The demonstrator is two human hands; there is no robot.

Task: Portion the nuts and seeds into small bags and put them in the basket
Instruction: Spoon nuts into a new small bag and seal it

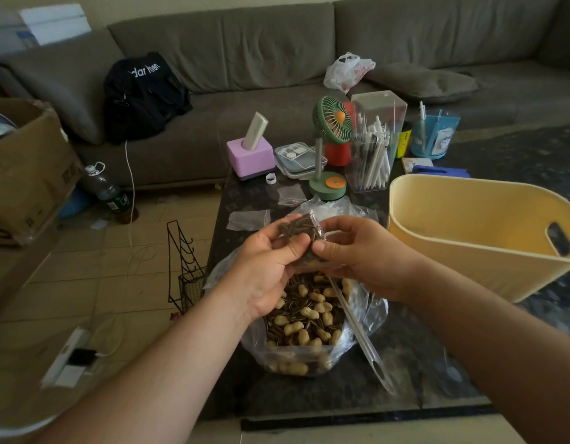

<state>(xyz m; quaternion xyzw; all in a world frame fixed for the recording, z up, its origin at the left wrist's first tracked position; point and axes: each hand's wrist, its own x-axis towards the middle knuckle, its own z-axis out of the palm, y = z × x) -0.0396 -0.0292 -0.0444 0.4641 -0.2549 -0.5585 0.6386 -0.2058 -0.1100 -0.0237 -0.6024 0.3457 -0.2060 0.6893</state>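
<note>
A small clear bag (301, 229) filled with dark seeds and some peanuts is held above the big bag. My left hand (271, 267) grips its left side, thumb on the front. My right hand (357, 254) pinches its right edge between thumb and fingers. Below them a large open plastic bag of peanuts and sunflower seeds (309, 318) stands on the dark table, with a clear plastic scoop (363, 341) leaning out of it. The yellow basket (463, 251) stands to the right, its inside bare as far as I can see. Two empty small bags (248, 220) (291, 194) lie flat behind.
At the table's far end stand a pink tissue box (250, 157), a green desk fan (328, 155), a clear pen holder (373, 145) and a blue cup (432, 136). A black wire rack (184, 267) leans by the table's left edge. A grey sofa (277, 59) is behind.
</note>
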